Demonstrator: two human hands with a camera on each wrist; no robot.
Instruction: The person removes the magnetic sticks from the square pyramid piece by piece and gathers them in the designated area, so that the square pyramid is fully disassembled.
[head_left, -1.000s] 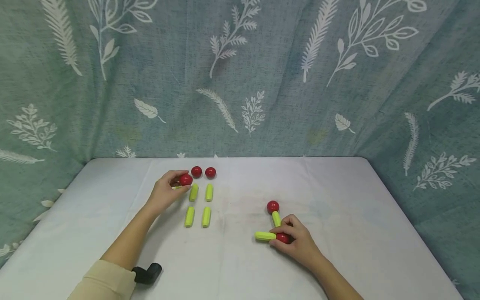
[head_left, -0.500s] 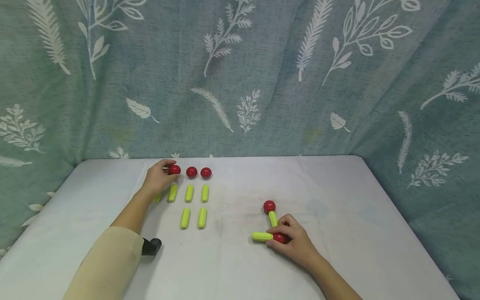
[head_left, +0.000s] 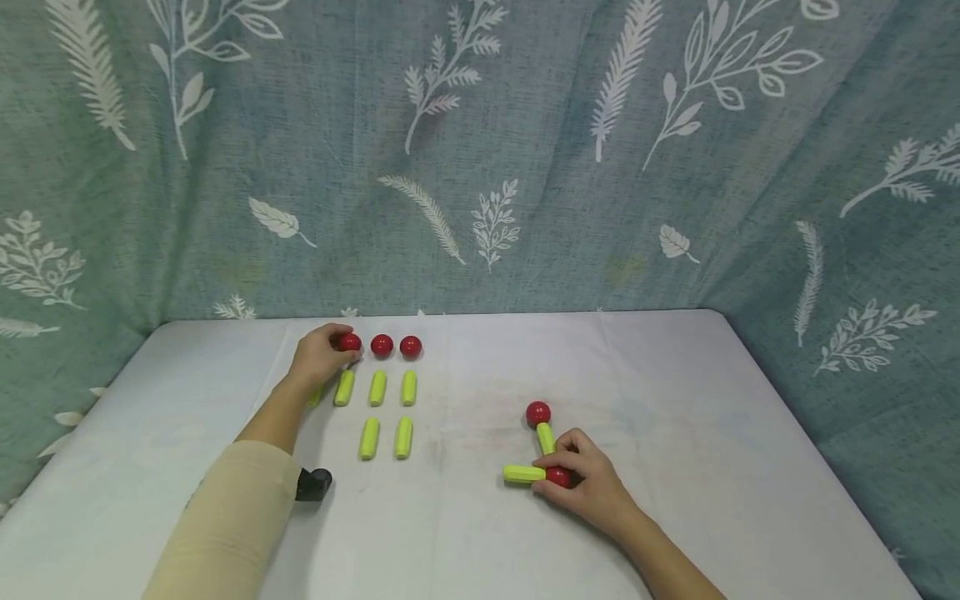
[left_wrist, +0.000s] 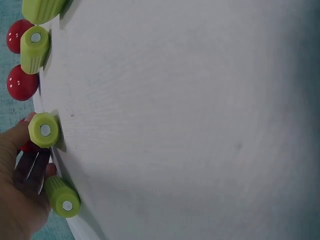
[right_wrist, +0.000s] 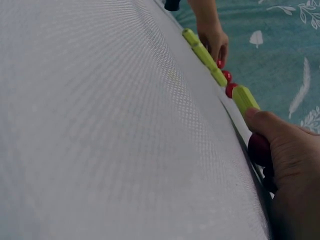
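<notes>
At the far left of the table my left hand [head_left: 317,358] pinches a red ball [head_left: 349,342] between thumb and fingers. Two more red balls, a middle one [head_left: 382,346] and a right one [head_left: 410,347], sit in line with it. My right hand [head_left: 588,479] grips a second-group red ball [head_left: 558,476], partly covered by the fingers. A light-green rod [head_left: 523,474] points left from that ball, and another green rod [head_left: 545,437] runs back to a farther red ball [head_left: 537,413]. In the left wrist view a green rod [left_wrist: 45,130] shows a pale round disc on its end.
Several green rods [head_left: 377,388] lie in two rows in front of the left balls, one partly hidden by my left hand. A black device [head_left: 313,485] shows beside the left sleeve [head_left: 232,517]. Behind the white-covered table [head_left: 480,533] hangs a leaf-patterned curtain [head_left: 555,167].
My left hand has moved the red ball back and left to the end of the ball row, still holding it. The right hand keeps its grip in place. The head view has shifted slightly.
</notes>
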